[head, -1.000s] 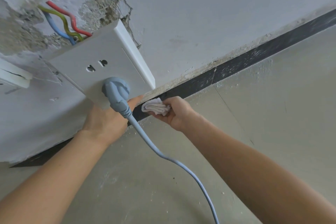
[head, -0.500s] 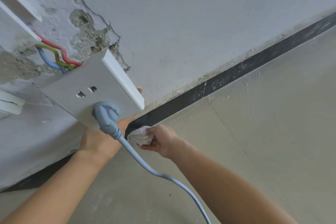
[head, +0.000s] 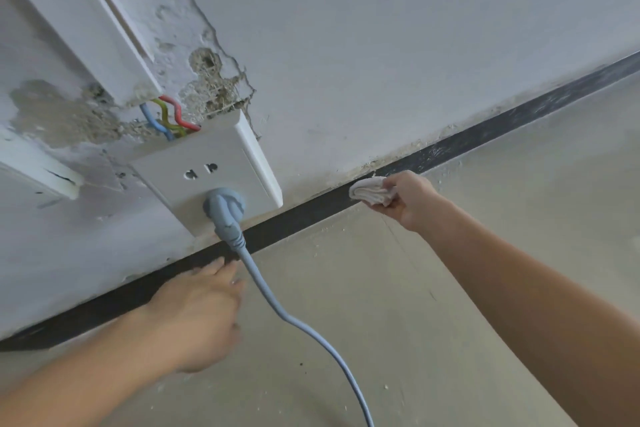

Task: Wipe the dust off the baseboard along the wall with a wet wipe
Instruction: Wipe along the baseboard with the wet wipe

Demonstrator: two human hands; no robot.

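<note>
- The right hand (head: 412, 199) pinches a bunched white wipe (head: 369, 191) between thumb and curled fingers — the wad juts out to the left of the knuckles.
- The wipe is pressed on the black baseboard (head: 311, 213) at its upper edge, well to the right of the socket (head: 221, 163).
- The left hand (head: 197, 319) holds nothing. Its fingers are straight and close together, pointing at the baseboard, with the tips at its lower edge just left of the cord (head: 277, 305). Whether the tips touch the strip I cannot tell.
- The baseboard runs as a slanted band from lower left to upper right, between wall (head: 398, 45) and floor (head: 467, 288). Left of the wipe it looks evenly dark. Right of the wipe, pale streaks and specks show on it.
- The white socket stands out from the wall above the baseboard, between the two hands, with a grey plug (head: 225, 206) in its lower part.
- The plug's grey cord crosses the baseboard, passes just right of the left hand and runs over the floor to the bottom edge of the view.
- Above the socket, blue, yellow-green and red wires (head: 166, 120) come out of a white conduit (head: 86, 21). Around them the plaster (head: 207, 80) is broken away — bare grey patches show.
</note>
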